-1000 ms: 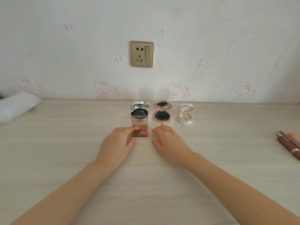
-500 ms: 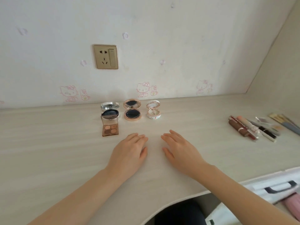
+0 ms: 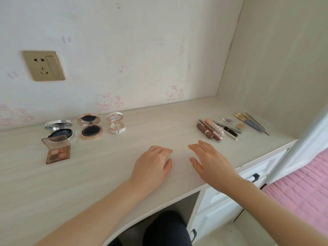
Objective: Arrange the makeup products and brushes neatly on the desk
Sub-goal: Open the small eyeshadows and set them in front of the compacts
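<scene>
Both hands lie palm-down and flat on the pale wood-grain worktop (image 3: 106, 174), side by side near the middle of the view. The left hand (image 3: 152, 166) has its fingers extended and close together; its grip is wide and empty. The right hand (image 3: 209, 160) is likewise spread, its grip wide and holding nothing. The two hands are near each other but apart.

At 10 o'clock from the left hand, an open brown eyeshadow palette (image 3: 57, 150) sits with its lid raised. Just behind it, at 12 o'clock of the palette, is an open silver compact (image 3: 59, 129); whether they touch cannot be told. At 3 o'clock of the silver compact stands an open rose-gold compact (image 3: 90, 126), and at 3 o'clock of that an open small white compact (image 3: 116, 124). The three compacts form a row along the back wall.

At 1 o'clock from the right hand, a cluster of lipstick and gloss tubes (image 3: 211, 130) lies packed together. Further toward 2 o'clock, several brushes (image 3: 252, 122) lie slanted near the side panel. A wall socket (image 3: 44, 65) is mounted above the compacts.
</scene>
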The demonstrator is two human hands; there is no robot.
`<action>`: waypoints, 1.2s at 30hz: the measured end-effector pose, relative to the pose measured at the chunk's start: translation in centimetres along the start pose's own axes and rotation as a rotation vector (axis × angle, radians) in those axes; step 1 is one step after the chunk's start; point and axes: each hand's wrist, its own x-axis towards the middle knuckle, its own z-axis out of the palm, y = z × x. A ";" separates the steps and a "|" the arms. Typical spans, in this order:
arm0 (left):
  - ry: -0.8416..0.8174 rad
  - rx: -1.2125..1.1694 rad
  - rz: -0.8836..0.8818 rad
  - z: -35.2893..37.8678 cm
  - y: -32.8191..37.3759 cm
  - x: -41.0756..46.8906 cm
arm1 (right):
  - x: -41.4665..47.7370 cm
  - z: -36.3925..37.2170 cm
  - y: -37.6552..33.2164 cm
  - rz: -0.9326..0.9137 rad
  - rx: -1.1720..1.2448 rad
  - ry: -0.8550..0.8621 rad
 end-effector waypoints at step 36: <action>-0.358 -0.101 -0.107 15.8 9.3 29.0 | 13.3 1.6 26.5 0.380 -0.134 -0.241</action>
